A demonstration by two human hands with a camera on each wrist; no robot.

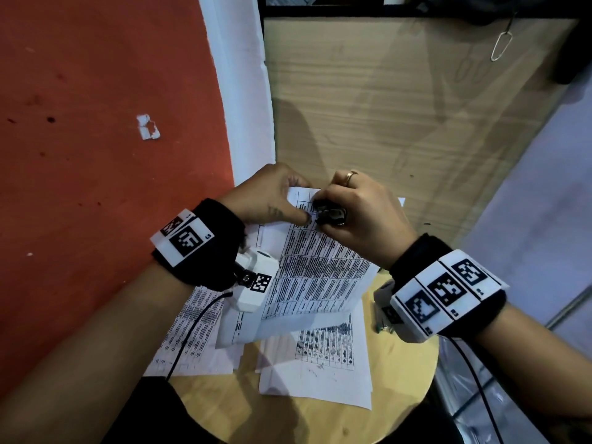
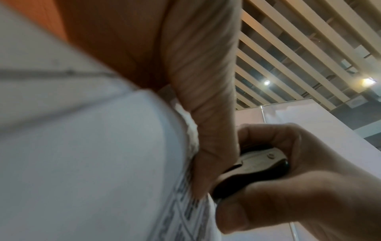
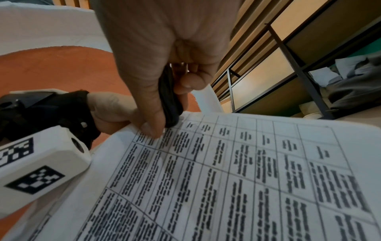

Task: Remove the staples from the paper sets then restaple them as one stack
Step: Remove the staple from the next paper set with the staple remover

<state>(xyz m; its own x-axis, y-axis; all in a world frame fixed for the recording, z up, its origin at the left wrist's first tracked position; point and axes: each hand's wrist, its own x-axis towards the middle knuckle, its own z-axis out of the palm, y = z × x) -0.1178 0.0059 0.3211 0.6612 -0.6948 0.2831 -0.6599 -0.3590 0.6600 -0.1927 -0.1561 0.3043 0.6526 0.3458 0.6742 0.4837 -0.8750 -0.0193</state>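
Note:
I hold a printed paper set (image 1: 320, 267) lifted above a round wooden table (image 1: 403, 373). My left hand (image 1: 272, 200) pinches its top corner, thumb on the printed face and fingers behind. My right hand (image 1: 355, 209) grips a black staple remover (image 1: 330, 216) with its metal jaws set against that same corner. The left wrist view shows the staple remover (image 2: 255, 166) squeezed between the right thumb and fingers, beside the paper (image 2: 92, 146). In the right wrist view the black staple remover (image 3: 170, 101) meets the top edge of the table-printed sheet (image 3: 237, 179). The staple itself is hidden.
More printed sheets (image 1: 326, 357) and another set (image 1: 192, 334) lie on the table under the lifted one. A red wall (image 1: 96, 123) stands at the left, a wooden panel (image 1: 384, 107) ahead. Cables run from both wrist cameras.

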